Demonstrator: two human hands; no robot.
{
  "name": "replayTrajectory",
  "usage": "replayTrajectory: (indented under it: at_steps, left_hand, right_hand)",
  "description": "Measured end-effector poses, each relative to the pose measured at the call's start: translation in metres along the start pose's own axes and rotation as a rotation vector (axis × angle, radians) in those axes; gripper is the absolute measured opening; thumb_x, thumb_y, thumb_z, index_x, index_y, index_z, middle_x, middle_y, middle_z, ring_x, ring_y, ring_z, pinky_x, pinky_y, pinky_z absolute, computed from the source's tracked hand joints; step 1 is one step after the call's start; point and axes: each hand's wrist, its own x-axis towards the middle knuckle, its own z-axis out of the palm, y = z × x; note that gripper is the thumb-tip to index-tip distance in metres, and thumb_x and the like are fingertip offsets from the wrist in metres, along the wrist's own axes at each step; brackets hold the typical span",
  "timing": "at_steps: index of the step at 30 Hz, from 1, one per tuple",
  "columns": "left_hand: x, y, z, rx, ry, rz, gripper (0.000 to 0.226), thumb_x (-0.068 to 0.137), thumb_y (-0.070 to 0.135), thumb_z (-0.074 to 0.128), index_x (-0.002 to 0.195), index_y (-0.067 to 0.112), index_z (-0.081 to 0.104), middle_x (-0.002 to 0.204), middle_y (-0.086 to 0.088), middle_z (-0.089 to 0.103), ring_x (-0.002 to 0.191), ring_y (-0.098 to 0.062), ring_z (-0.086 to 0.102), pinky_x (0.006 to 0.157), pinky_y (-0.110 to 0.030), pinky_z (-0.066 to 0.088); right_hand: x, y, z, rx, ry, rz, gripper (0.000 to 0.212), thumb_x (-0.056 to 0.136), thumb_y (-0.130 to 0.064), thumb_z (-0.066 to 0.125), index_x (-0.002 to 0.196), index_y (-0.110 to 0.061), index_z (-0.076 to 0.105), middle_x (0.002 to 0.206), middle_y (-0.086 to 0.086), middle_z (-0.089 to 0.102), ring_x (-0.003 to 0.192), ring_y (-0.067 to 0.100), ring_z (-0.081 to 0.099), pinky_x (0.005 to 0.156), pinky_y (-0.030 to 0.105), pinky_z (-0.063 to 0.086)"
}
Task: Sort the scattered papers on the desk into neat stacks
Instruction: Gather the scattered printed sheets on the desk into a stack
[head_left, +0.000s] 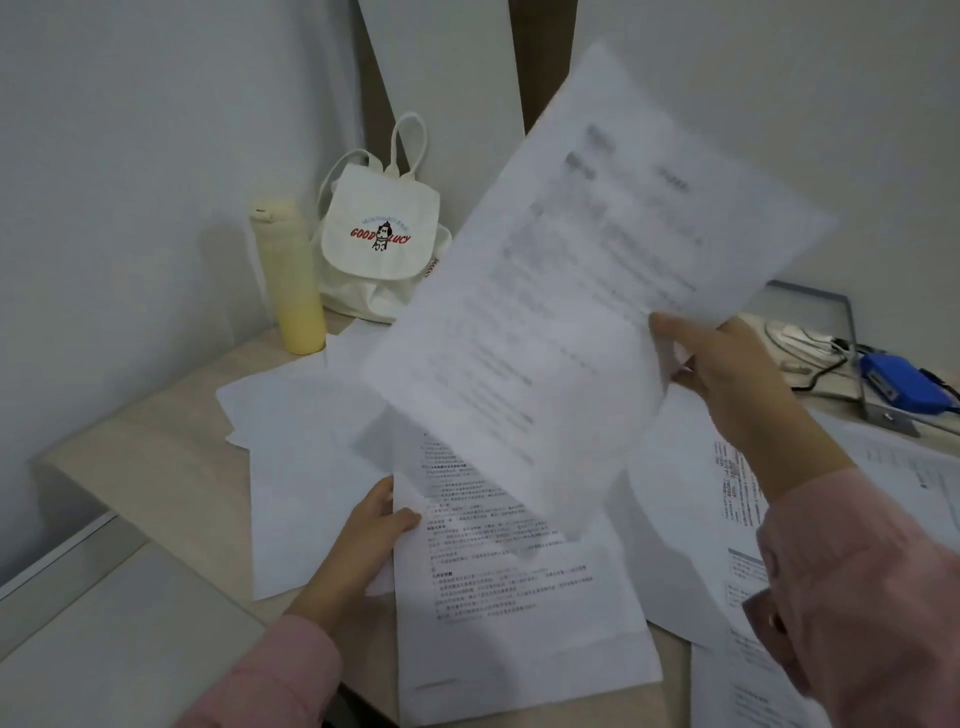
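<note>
Holding a blurred sheet (571, 291) up over the desk (156, 467), I pinch its edge with my right hand (727, 379). My left hand (363, 540) grips the left edge of a printed stack (509, 597) resting on the desk, loose papers (306, 441) spread around it.

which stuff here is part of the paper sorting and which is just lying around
Job: raised sheet in the right hand; printed sheet in the left hand; loose papers on the desk.
Lying about: canvas bag; yellow bottle; blue device.
</note>
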Motion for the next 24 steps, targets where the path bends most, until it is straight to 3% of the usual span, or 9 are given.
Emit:
replayTrajectory:
  at_steps: [2, 5, 7, 10, 12, 15, 17, 21, 24]
  left_hand:
    - [0.000, 0.000, -0.001, -0.007, -0.002, 0.023, 0.025, 0.085, 0.005, 0.057, 0.108, 0.012, 0.061, 0.111, -0.016, 0.068, 0.089, -0.022, 0.069, 0.072, -0.032, 0.057]
    - [0.001, -0.001, -0.001, -0.014, 0.045, 0.022, 0.017, 0.085, 0.011, 0.061, 0.101, 0.018, 0.062, 0.094, -0.003, 0.071, 0.071, -0.008, 0.069, 0.062, -0.022, 0.055]
    - [0.002, 0.002, 0.001, -0.050, 0.045, -0.041, 0.018, 0.097, 0.021, 0.047, 0.105, 0.016, 0.061, 0.092, -0.004, 0.069, 0.077, -0.015, 0.066, 0.059, -0.022, 0.054]
    - [0.003, 0.005, 0.003, -0.119, 0.050, -0.120, 0.037, 0.096, 0.044, 0.041, 0.108, 0.017, 0.064, 0.102, -0.009, 0.070, 0.090, -0.022, 0.066, 0.057, -0.023, 0.054]
    - [0.006, 0.004, 0.006, -0.114, 0.057, -0.108, 0.036, 0.094, 0.040, 0.046, 0.114, 0.014, 0.060, 0.110, -0.010, 0.068, 0.098, -0.023, 0.066, 0.061, -0.025, 0.056]
    - [0.008, -0.003, 0.007, 0.044, 0.075, -0.031, 0.024, 0.091, 0.020, 0.057, 0.115, 0.015, 0.055, 0.122, -0.009, 0.063, 0.105, -0.023, 0.063, 0.090, -0.041, 0.054]
    - [0.008, -0.006, 0.006, 0.127, 0.101, -0.014, 0.024, 0.092, 0.009, 0.054, 0.113, 0.019, 0.053, 0.123, -0.006, 0.061, 0.109, -0.024, 0.060, 0.098, -0.046, 0.047]
    - [0.010, -0.008, 0.003, 0.181, 0.155, -0.015, 0.026, 0.092, 0.006, 0.046, 0.117, 0.013, 0.051, 0.121, -0.005, 0.060, 0.109, -0.024, 0.058, 0.096, -0.046, 0.048]
    - [0.011, -0.009, 0.002, 0.213, 0.195, 0.000, 0.025, 0.094, 0.009, 0.043, 0.118, 0.011, 0.049, 0.117, -0.003, 0.058, 0.108, -0.024, 0.057, 0.087, -0.038, 0.049]
  right_hand:
    - [0.002, 0.012, 0.001, -0.131, -0.118, 0.135, 0.037, 0.085, -0.006, 0.060, 0.122, -0.006, 0.054, 0.105, 0.007, 0.064, 0.090, 0.023, 0.059, 0.069, 0.027, 0.049]
    - [0.002, 0.037, 0.002, -0.335, -0.232, 0.285, 0.037, 0.086, -0.004, 0.059, 0.122, -0.001, 0.055, 0.098, 0.009, 0.063, 0.086, 0.025, 0.059, 0.074, 0.033, 0.049]
    - [0.002, 0.051, 0.005, -0.435, -0.276, 0.335, 0.034, 0.087, -0.005, 0.058, 0.120, 0.000, 0.055, 0.110, 0.014, 0.062, 0.095, 0.031, 0.059, 0.082, 0.039, 0.049]
    - [-0.001, 0.069, 0.014, -0.494, -0.306, 0.367, 0.030, 0.087, -0.002, 0.056, 0.117, 0.000, 0.056, 0.105, 0.013, 0.059, 0.083, 0.028, 0.058, 0.072, 0.034, 0.049]
    - [-0.003, 0.082, 0.023, -0.519, -0.322, 0.375, 0.029, 0.087, -0.002, 0.056, 0.116, 0.000, 0.058, 0.103, 0.013, 0.059, 0.086, 0.029, 0.057, 0.073, 0.035, 0.049]
    - [-0.005, 0.099, 0.034, -0.463, -0.407, 0.367, 0.025, 0.090, -0.016, 0.056, 0.111, -0.004, 0.061, 0.106, 0.011, 0.063, 0.093, 0.028, 0.061, 0.079, 0.035, 0.050]
    - [-0.001, 0.108, 0.034, -0.498, -0.384, 0.289, 0.022, 0.092, -0.028, 0.053, 0.103, -0.011, 0.062, 0.102, 0.005, 0.062, 0.091, 0.022, 0.059, 0.081, 0.031, 0.047]
    - [0.023, 0.130, 0.004, -0.808, -0.139, 0.136, 0.040, 0.089, -0.028, 0.058, 0.124, -0.012, 0.051, 0.125, 0.012, 0.052, 0.110, 0.028, 0.052, 0.092, 0.037, 0.040]
    - [0.036, 0.141, -0.018, -1.031, -0.165, 0.204, 0.061, 0.085, -0.032, 0.062, 0.137, -0.011, 0.038, 0.141, 0.020, 0.036, 0.129, 0.037, 0.037, 0.104, 0.042, 0.032]
